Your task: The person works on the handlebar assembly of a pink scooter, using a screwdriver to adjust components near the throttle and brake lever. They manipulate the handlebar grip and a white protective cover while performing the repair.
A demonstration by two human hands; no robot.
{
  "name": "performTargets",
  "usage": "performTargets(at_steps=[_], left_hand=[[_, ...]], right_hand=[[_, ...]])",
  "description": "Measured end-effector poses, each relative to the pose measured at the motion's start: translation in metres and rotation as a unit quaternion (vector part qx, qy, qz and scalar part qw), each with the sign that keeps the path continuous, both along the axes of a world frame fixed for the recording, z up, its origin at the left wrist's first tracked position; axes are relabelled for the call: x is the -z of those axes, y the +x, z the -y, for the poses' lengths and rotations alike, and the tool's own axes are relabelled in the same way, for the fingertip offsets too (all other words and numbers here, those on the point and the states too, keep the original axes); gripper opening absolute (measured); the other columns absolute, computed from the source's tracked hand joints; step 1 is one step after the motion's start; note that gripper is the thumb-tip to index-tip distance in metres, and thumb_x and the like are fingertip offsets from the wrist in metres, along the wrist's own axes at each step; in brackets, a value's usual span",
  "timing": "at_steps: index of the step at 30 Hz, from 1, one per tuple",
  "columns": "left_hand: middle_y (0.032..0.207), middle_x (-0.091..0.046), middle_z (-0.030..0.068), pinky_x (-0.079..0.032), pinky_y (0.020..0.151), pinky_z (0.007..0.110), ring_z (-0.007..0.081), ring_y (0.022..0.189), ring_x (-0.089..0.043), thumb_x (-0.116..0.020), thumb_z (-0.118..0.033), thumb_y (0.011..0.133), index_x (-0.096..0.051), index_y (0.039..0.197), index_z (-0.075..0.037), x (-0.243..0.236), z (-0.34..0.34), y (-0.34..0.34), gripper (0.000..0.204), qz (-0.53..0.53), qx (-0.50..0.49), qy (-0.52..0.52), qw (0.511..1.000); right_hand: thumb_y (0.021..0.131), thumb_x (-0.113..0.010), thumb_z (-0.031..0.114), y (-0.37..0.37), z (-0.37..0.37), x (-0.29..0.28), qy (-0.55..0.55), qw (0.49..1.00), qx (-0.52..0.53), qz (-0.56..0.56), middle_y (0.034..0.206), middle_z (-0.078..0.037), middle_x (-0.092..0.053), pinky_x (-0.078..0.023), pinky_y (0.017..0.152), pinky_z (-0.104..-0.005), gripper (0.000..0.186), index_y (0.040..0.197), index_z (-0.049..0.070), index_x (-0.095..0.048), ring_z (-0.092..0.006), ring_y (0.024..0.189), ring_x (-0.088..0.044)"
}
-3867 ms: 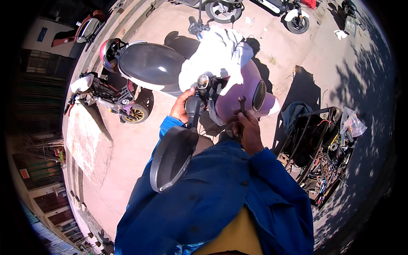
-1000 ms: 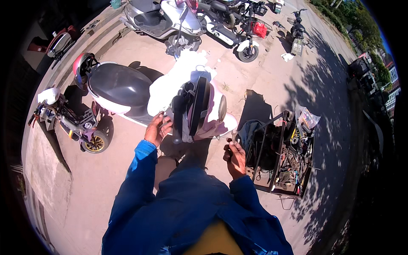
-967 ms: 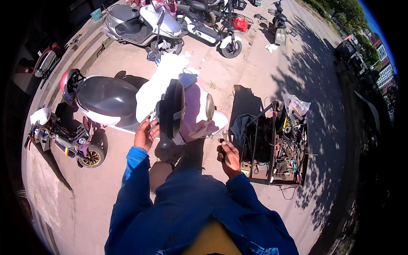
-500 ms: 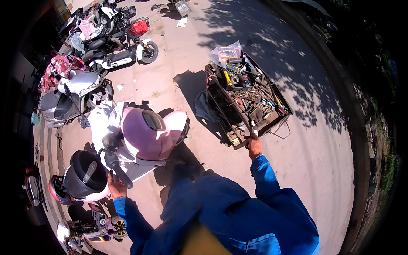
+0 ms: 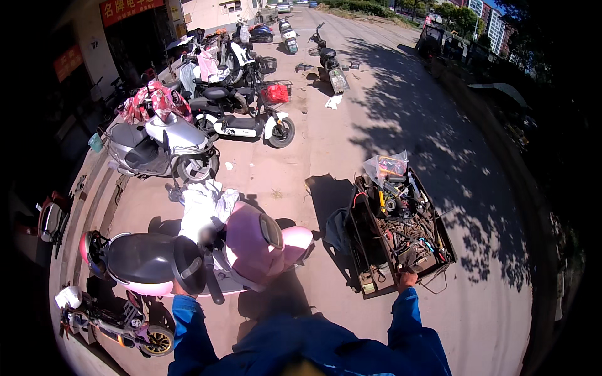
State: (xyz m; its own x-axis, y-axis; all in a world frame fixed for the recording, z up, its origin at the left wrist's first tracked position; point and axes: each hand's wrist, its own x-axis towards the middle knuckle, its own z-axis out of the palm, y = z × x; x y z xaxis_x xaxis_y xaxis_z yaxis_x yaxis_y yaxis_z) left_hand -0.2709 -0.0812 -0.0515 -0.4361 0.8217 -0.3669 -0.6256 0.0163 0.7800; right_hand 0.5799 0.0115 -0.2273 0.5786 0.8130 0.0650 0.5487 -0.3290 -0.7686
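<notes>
My left hand [image 5: 182,288] is at the near lower edge of the black seat [image 5: 141,257] of a pink scooter [image 5: 251,247]. The seat hides its fingers. My right hand [image 5: 407,277] is at the near end of an open metal toolbox [image 5: 370,289], over its rim. Its fingers look curled, and whatever is in them is too small to make out. Loose tools and metal parts [image 5: 411,238] fill the box, along with a clear plastic bag [image 5: 385,166] at its far end. White cloth [image 5: 207,207] covers the scooter's handlebar area.
A silver scooter [image 5: 166,144] and a white-and-black one [image 5: 244,125] stand beyond the pink scooter. A small bike with a gold wheel [image 5: 157,340] is at lower left. Steps [image 5: 103,216] run along the left. A wire handle [image 5: 436,285] juts from the toolbox.
The view has tilted up, so the street and buildings come in. The black seat now shows lengthwise, lying along the scooter, with my left hand at its edge. My right hand stays at the toolbox.
</notes>
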Motion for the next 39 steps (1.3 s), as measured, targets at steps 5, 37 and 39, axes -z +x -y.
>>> performTargets(at_steps=[5,37,39], left_hand=[[0.147,-0.053,0.0071,-0.046,0.103,0.041,0.0248,0.121,-0.057,-0.058,-0.045,0.101,-0.048,0.152,-0.019,0.005,0.000,-0.003,0.058,-0.023,-0.017,-0.006,1.000],[0.149,-0.051,0.0092,-0.049,0.102,0.039,0.0250,0.122,-0.058,-0.056,-0.035,0.103,-0.035,0.160,-0.011,0.067,-0.092,-0.065,0.066,-0.549,-0.074,-0.068,0.830],[0.149,-0.051,0.0094,-0.048,0.103,0.039,0.0254,0.123,-0.058,-0.057,-0.036,0.103,-0.034,0.161,-0.012,0.068,-0.092,-0.072,0.066,-0.579,-0.069,-0.071,0.809]], right_hand=[[0.087,-0.071,0.015,0.020,-0.028,-0.035,0.043,0.985,-0.002,-0.170,0.118,-0.023,-0.073,-0.055,0.096,-0.0380,0.041,0.122,-0.006,-0.067,-0.0346,0.108,-0.070],[0.090,-0.069,0.007,-0.352,0.181,0.093,-0.140,0.924,-0.001,-0.355,0.094,-0.018,-0.075,-0.060,0.074,-0.0353,0.025,0.115,0.002,-0.074,-0.0272,0.084,-0.073],[0.087,-0.073,0.010,-0.370,0.180,0.114,-0.138,0.956,-0.036,-0.258,0.096,-0.019,-0.075,-0.059,0.080,-0.0387,0.026,0.112,0.003,-0.075,-0.0316,0.090,-0.072]])
